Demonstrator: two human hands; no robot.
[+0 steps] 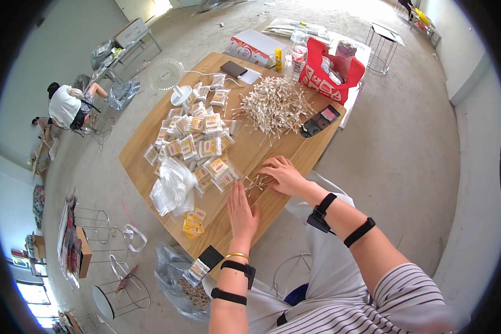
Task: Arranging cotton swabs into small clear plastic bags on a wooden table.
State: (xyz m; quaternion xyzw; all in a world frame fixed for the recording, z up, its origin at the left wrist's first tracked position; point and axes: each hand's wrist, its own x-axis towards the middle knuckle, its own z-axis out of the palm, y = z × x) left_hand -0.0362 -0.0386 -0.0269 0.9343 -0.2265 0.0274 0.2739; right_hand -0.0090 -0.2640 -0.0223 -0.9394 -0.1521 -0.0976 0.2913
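A small loose group of cotton swabs (256,183) lies on the wooden table between my two hands. My left hand (241,214) is held flat with its fingers stretched out, the fingertips beside the near end of the swabs. From the right, my right hand (284,176) reaches over the table, fingers bent and apart, touching or almost touching the swabs. Farther back is a big heap of loose cotton swabs (276,104). Many filled clear packets of swabs (210,147) with yellow labels are piled left of my hands. Clear empty bags (172,186) and yellow cards (193,222) lie nearer the left edge.
On the table (139,161) stand a white fan (167,75) and a dark phone (319,121), with a brown wallet-like case (233,69) behind. A red bag (333,72) and a glue stick (278,59) are at the back. A plastic bag (175,273) hangs below. Other people sit at far left.
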